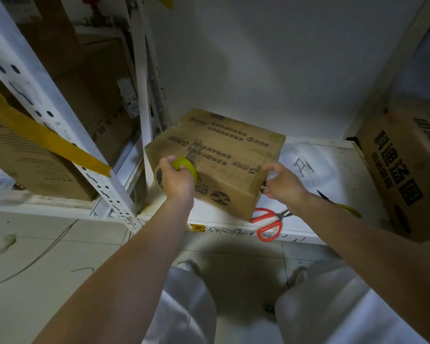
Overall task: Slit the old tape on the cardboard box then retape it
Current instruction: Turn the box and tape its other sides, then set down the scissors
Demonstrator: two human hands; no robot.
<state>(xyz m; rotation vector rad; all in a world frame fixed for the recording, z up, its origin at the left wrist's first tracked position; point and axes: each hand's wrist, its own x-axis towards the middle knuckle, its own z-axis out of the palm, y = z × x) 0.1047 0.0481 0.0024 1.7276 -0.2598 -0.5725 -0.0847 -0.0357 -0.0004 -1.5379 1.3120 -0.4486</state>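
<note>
The cardboard box [216, 155] sits on a white shelf [328, 170], printed with dark Chinese lines and a round logo, too blurred to read. The left hand [175, 178] has its fingers curled round a yellow-green tape roll [184, 166] at the box's near left edge. The right hand [282, 183] pinches something small at the box's right corner; what it is cannot be told. Red-handled scissors [268, 222] lie just beside the box. A second carton [405, 170] at right bears bold Chinese characters
</note>
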